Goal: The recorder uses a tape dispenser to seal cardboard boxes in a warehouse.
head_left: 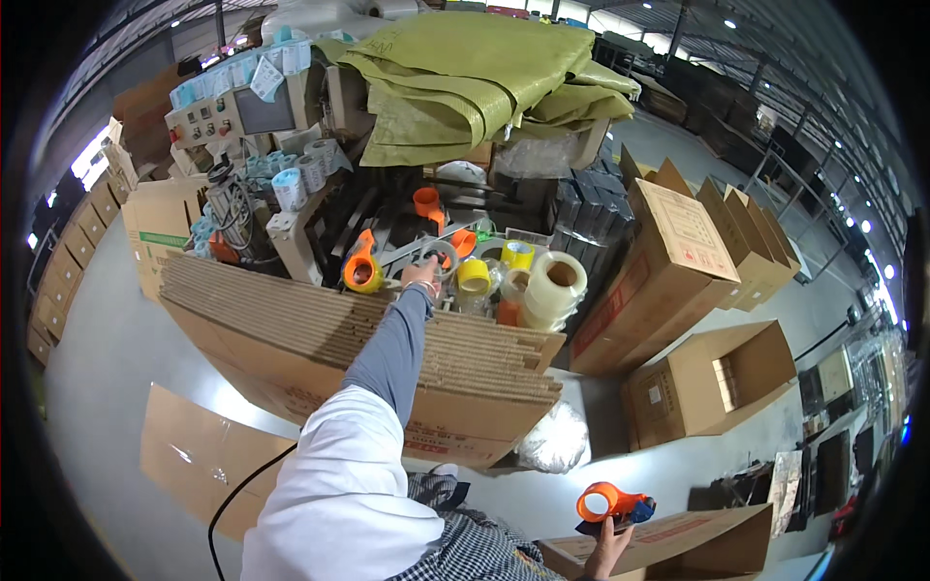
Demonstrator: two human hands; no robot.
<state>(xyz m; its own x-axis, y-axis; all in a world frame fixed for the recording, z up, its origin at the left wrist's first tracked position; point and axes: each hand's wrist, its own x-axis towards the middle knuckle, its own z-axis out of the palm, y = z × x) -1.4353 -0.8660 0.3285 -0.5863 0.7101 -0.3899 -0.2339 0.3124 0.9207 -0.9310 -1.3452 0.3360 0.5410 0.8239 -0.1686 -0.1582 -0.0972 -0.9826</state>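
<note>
My left hand point(422, 272) stretches out over the packed bench, its fingers closed on the rim of a roll of clear tape point(449, 256). Around it are an orange tape dispenser point(362, 270) with yellow tape, another orange dispenser point(427, 202) farther back, and a yellow tape roll point(474, 276). Down at the lower right, my right hand point(607, 551) grips an orange and dark blue tape dispenser point(603, 503), above an open carton point(668, 544). Part of the right palm is hidden by the dispenser.
Flattened cartons point(339, 339) stand stacked against the bench's near side. Large clear tape rolls point(558, 283) are at its right. A tall carton point(659, 271) and an open box point(712, 382) stand to the right. A cardboard sheet point(199, 455) lies on the floor, near a black cable point(225, 505).
</note>
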